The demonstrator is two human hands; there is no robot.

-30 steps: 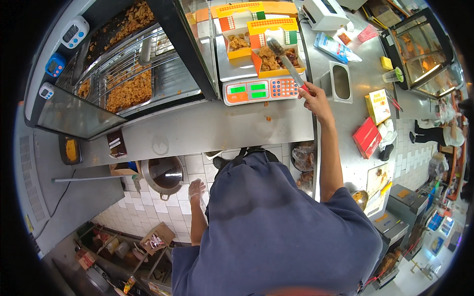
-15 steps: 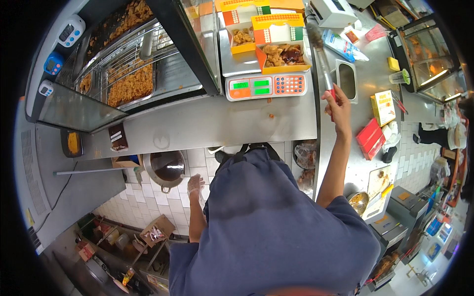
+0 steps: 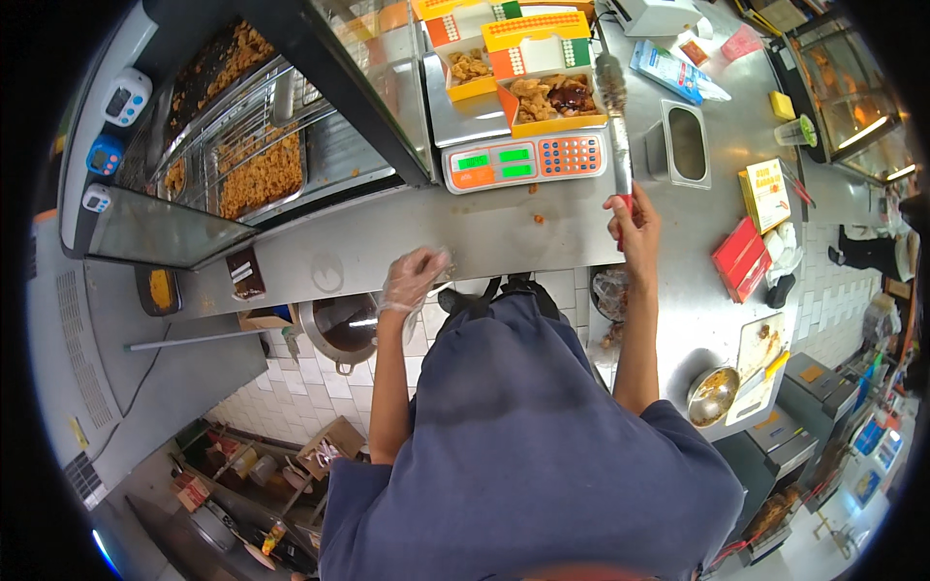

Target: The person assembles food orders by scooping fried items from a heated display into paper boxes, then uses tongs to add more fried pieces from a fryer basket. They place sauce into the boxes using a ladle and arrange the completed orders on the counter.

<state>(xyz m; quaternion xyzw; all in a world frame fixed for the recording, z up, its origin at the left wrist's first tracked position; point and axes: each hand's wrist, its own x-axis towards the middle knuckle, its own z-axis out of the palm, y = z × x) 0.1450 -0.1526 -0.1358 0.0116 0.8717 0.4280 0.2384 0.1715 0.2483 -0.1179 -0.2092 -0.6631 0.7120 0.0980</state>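
Note:
My right hand [image 3: 636, 232] is closed round the red handle of long metal tongs [image 3: 618, 126], whose far end is smeared brown. The tongs point away from me, just right of an orange-and-white scale [image 3: 523, 163]. Two yellow-and-orange boxes of fried chicken sit on the scale's platform; the nearer box [image 3: 554, 118] also holds dark-sauced pieces, and the farther box [image 3: 467, 79] is partly covered. My left hand [image 3: 415, 278], in a clear plastic glove, hovers by the counter's front edge. Its fingers are loosely bent and apart, with nothing plainly seen in them.
A glass warming case [image 3: 291, 145] with trays of fried chicken stands left. Below the counter is a wide pan of dark liquid [image 3: 344, 324]. At right are a metal container [image 3: 686, 145], a red box [image 3: 742, 259], a steel bowl [image 3: 715, 395] and a cutting board [image 3: 760, 353].
My left hand has risen from beside the pan to the counter's edge. My right hand, with the tongs, has come slightly nearer and to the left. The view has shifted a little.

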